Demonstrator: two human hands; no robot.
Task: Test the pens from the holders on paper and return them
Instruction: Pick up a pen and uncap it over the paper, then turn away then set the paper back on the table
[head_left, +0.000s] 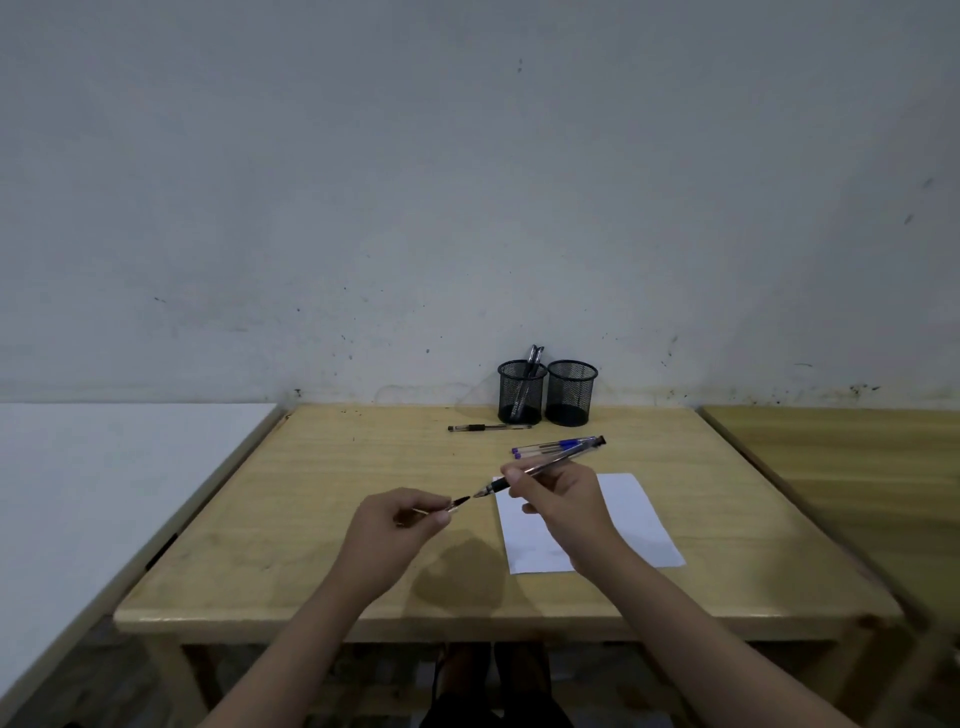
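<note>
My right hand (558, 499) grips a clear pen with a black grip (550, 464), its tip pointing left above the table. My left hand (402, 519) pinches the pen's cap (457, 503), a short gap away from the tip. A white sheet of paper (628, 514) lies under my right hand. Two black mesh holders stand at the back: the left holder (521, 392) has two pens in it, the right holder (571, 392) looks empty. Blue pens (550, 446) lie behind the paper. A black pen (488, 427) lies in front of the left holder.
The wooden table (337, 493) meets the wall at the back. A white table (104, 467) stands to the left and another wooden table (857, 467) to the right, each across a narrow gap.
</note>
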